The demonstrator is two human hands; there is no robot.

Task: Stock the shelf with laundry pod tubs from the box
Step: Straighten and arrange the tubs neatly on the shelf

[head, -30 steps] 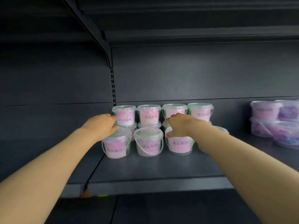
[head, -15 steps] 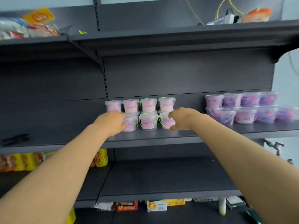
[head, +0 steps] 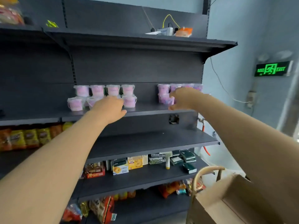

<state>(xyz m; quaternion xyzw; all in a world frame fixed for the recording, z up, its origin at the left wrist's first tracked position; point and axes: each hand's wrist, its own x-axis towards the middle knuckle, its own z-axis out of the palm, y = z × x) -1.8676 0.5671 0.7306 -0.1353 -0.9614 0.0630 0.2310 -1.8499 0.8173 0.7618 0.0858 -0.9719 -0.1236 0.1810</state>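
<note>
Clear tubs of pink laundry pods [head: 129, 101] stand in two stacked rows on the dark shelf [head: 145, 111], with a second group of tubs [head: 163, 90] further right. My left hand [head: 110, 109] hovers in front of the left group, fingers loose, holding nothing. In front of the right group my right hand [head: 182, 99] is spread, also with nothing in it. The cardboard box [head: 226, 199] sits at the bottom right, partly behind my right forearm.
An empty shelf board [head: 153, 141] lies below the tubs. Lower shelves hold snack boxes [head: 121, 167] and packets [head: 29, 138]. A green exit sign [head: 271, 68] glows on the right wall. Cables and a small device [head: 166, 30] sit on the top shelf.
Both hands have come off the left group of tubs and pulled back from the shelf. The view has backed away and swung right, bringing the box and the right wall into sight.
</note>
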